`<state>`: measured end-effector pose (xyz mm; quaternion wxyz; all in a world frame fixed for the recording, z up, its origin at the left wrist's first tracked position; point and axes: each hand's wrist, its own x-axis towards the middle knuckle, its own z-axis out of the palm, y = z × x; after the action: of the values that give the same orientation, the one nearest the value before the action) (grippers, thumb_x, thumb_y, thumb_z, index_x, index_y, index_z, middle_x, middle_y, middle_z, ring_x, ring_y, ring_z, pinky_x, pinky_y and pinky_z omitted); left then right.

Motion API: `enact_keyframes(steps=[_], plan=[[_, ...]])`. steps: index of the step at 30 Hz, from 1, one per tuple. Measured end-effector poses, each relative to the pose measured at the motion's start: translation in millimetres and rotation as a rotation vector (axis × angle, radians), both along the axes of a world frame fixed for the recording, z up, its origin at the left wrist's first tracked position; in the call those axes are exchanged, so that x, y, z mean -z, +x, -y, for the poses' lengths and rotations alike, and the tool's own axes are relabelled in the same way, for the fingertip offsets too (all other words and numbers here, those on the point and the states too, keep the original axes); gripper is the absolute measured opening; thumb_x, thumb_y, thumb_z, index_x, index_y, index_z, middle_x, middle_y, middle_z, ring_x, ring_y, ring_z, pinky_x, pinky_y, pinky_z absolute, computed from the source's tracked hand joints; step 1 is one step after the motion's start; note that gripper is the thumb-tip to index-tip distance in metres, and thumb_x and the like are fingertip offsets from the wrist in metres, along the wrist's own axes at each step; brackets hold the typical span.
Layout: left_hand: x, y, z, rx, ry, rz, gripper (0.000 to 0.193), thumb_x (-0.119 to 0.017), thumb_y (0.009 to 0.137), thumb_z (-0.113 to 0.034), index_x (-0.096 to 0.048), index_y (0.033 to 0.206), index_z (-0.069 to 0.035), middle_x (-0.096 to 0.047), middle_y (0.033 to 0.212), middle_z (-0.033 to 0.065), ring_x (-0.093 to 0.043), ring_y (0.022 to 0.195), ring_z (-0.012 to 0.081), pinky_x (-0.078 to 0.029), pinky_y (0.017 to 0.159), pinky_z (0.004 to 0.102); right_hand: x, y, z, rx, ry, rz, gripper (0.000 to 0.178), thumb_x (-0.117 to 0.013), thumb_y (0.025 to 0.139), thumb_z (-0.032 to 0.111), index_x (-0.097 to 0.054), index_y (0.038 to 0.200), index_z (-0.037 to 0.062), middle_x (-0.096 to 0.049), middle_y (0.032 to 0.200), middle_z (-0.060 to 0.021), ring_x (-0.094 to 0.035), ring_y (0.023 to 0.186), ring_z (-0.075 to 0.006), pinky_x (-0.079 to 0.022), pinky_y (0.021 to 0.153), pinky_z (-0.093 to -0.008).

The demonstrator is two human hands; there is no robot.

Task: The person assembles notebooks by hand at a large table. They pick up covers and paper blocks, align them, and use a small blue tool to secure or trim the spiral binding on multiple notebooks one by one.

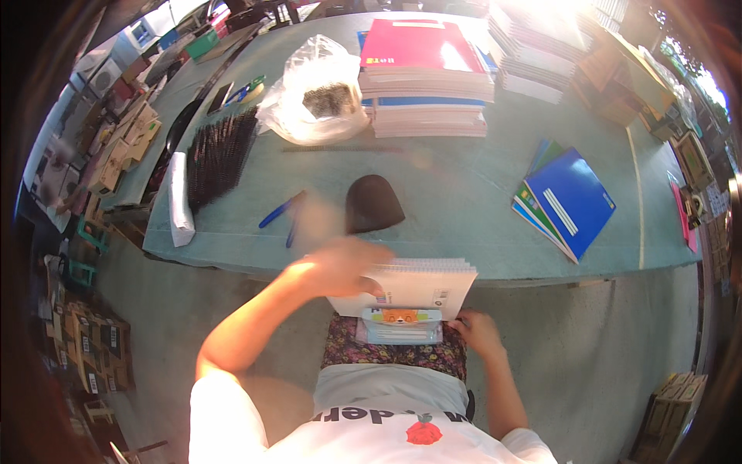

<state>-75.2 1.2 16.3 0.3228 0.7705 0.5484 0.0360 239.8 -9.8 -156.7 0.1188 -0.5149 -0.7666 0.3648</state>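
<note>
A white notebook stack (421,288) with a row of punched teeth or coils along its upper edge stands tilted at the table's front edge, over my lap. My left hand (344,268) is closed over its left end, thumb on the near face; the other fingers are partly blurred. At its lower right corner, my right hand (478,331) holds the edge with curled fingers. Below it on my lap lies a clear packet (403,329) with an orange cartoon face. Beyond the left hand are pliers (280,213) with blue handles and a dark rounded block (374,203).
Notebooks with a red cover on top (421,46) are piled at the back, beside a plastic bag (317,97) of dark pieces. Black binding coils (220,155) and a white roll (179,197) lie left. Several blue and green notebooks (572,201) fan out right. Cartons (618,81) stand far right.
</note>
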Motion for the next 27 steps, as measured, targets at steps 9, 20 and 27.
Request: enact_keyframes(steps=[9,20,27], plan=[[83.3,-28.0,58.1,-0.816,0.214,1.051,0.058,-0.061,0.082,-0.042,-0.05,0.123,-0.003,-0.058,0.114,0.0137,-0.056,0.104,0.0234,-0.039,0.095,0.0369,-65.0,-84.8,-43.8,0.503,0.17,-0.763,0.029,-0.063,0.084,0.026,-0.059,0.097,0.0006,-0.062,0.085,-0.0065,-0.056,0.081,-0.0126,-0.044,0.071,-0.0257],[145.3,-221.1,-97.9,-0.882,0.955,-0.32,0.03,-0.054,0.084,-0.014,-0.055,0.114,-0.009,-0.057,0.11,0.0123,-0.052,0.101,0.0319,-0.042,0.087,0.0395,-76.8,-110.4,-41.6,0.505,-0.013,-0.881,0.022,-0.049,0.09,0.013,-0.054,0.108,0.0016,-0.062,0.089,-0.0081,-0.056,0.081,-0.0123,-0.044,0.07,-0.0255],[103.9,-181.1,-83.0,-0.77,0.572,-0.267,0.02,-0.055,0.084,-0.015,-0.057,0.103,-0.009,-0.058,0.099,0.0106,-0.055,0.093,0.0287,-0.044,0.081,0.0385,-127.5,-114.7,-56.6,-0.019,0.986,-0.081,0.024,-0.057,0.084,0.014,-0.057,0.105,0.0026,-0.06,0.099,-0.0102,-0.057,0.081,-0.0258,-0.045,0.073,-0.0359]])
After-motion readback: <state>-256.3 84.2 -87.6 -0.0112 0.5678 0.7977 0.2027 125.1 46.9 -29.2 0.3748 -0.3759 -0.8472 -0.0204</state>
